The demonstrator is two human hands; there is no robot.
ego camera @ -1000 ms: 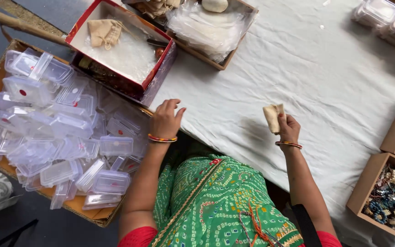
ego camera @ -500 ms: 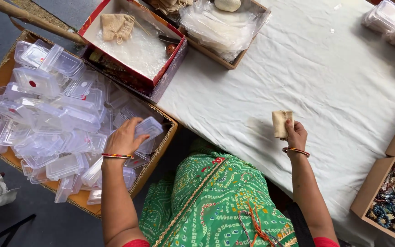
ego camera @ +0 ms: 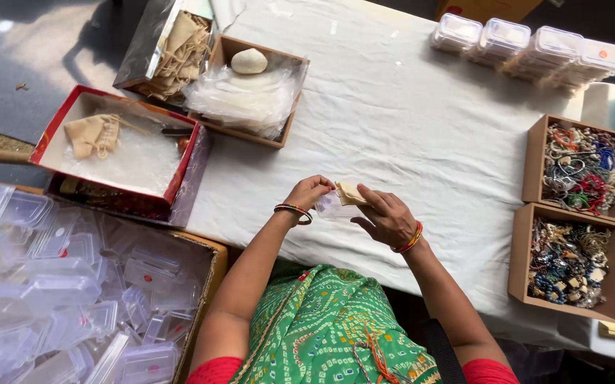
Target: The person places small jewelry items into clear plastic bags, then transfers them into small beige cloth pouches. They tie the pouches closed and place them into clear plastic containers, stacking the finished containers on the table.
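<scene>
Clear plastic box (ego camera: 334, 206) and tan pouch (ego camera: 351, 193) held between both hands.

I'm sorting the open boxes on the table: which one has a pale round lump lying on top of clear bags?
The brown cardboard box at the table's far left edge, beside the foil-lined box of tan pouches. Its round lump sits on clear bags; the red box holds one tan pouch.

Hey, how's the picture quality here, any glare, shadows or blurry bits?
Head view: even daylight on the white tablecloth, with soft shadows beside the brown cardboard boxes of beaded jewellery; the clear plastic boxes in the carton are washed out and hazy at lower left; both hands, left and right, are sharp.
</scene>
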